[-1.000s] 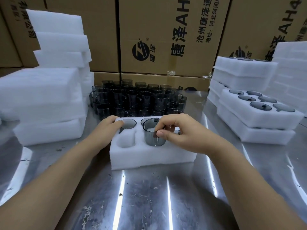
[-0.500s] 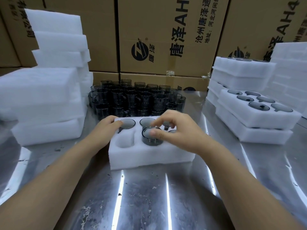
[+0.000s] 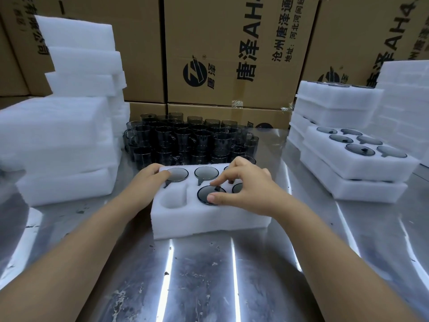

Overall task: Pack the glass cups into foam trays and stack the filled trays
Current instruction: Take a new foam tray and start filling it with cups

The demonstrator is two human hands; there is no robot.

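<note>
A white foam tray [image 3: 209, 221] lies in the middle of the steel table. Grey glass cups sit in its back-left [image 3: 178, 174] and back-middle [image 3: 206, 172] pockets. Another glass cup [image 3: 205, 192] sits flush in the front-middle pocket, and my right hand [image 3: 250, 189] pinches its rim with thumb and curled forefinger. That hand hides most of the tray's right pockets. My left hand [image 3: 148, 182] rests on the tray's back-left corner, fingers relaxed against the back-left cup. The front-left pocket [image 3: 173, 198] holds nothing.
Several loose dark glass cups [image 3: 185, 140] stand packed together just behind the tray. Stacked filled trays [image 3: 362, 163] are at the right, plain foam stacks [image 3: 58, 145] at the left. Cardboard boxes [image 3: 232, 43] wall off the back. Bare steel table [image 3: 209, 275] lies in front.
My right hand lowered the cup from above the tray down into the front-middle pocket until it sat flush. My left hand stayed on the tray's back-left corner.
</note>
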